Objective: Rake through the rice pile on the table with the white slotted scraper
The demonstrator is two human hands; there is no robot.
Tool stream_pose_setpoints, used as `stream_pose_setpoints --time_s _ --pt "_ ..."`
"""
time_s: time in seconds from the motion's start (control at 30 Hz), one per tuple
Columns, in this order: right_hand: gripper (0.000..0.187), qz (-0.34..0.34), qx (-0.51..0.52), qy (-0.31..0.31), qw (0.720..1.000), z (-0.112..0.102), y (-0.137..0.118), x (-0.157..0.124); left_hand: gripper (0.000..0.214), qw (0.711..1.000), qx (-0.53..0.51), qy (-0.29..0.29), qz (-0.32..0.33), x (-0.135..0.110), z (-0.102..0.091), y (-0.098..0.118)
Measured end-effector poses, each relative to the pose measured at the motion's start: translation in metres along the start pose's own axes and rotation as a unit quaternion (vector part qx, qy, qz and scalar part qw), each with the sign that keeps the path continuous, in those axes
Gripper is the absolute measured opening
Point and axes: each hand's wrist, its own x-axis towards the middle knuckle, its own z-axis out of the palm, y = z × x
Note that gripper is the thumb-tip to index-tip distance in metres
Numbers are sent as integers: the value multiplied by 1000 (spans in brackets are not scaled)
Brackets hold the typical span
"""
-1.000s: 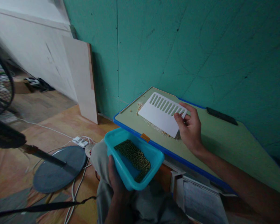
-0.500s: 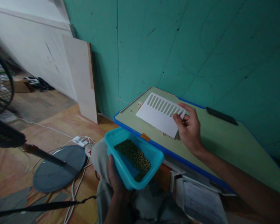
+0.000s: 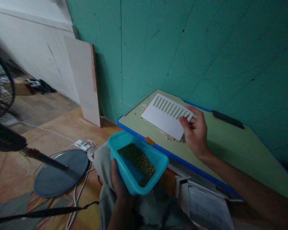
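Note:
My left hand (image 3: pixel 120 183) grips the near left side of a blue plastic tub (image 3: pixel 159 166), which is tilted beside the table edge over my lap. Green and tan beans (image 3: pixel 136 161) lie in a slanting band on its floor. My right hand (image 3: pixel 196 132) pinches the right end of a flat white scraper (image 3: pixel 162 121), with the thumb on top and the fingers behind. A row of oblong slots runs along the scraper's far side. Pale crumbs and grains (image 3: pixel 166 135) are scattered on the table around its near and left edges.
A pale green tabletop (image 3: pixel 232 150) with blue trim stands against a green wall (image 3: pixel 158 44). A dark strip (image 3: pixel 228 119) lies at its back edge. On the left are a standing fan (image 3: pixel 60 174), cables and a power strip (image 3: pixel 83 145). A board (image 3: pixel 83 80) leans on the wall.
My right hand and the scraper have shifted slightly right and away from me, showing more crumbs along the near edge. My left hand and the tub have stayed put.

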Motion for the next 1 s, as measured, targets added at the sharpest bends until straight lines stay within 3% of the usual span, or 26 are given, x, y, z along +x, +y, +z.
stream_pose_setpoints --time_s 0.53,0.73,0.87,1.0 --pt "49 -12 2 -33 999 -1 0 -2 33 1000 -1 2 8 6 -6 -2" --pt "50 -8 15 -43 999 -1 0 -3 29 998 24 11 58 9 -8 -4" --pt "50 -7 26 -45 999 -1 0 -4 34 999 21 -9 27 5 -5 -3" --pt "49 -7 15 -44 999 -1 -1 -4 34 999 29 22 35 3 -3 -3"
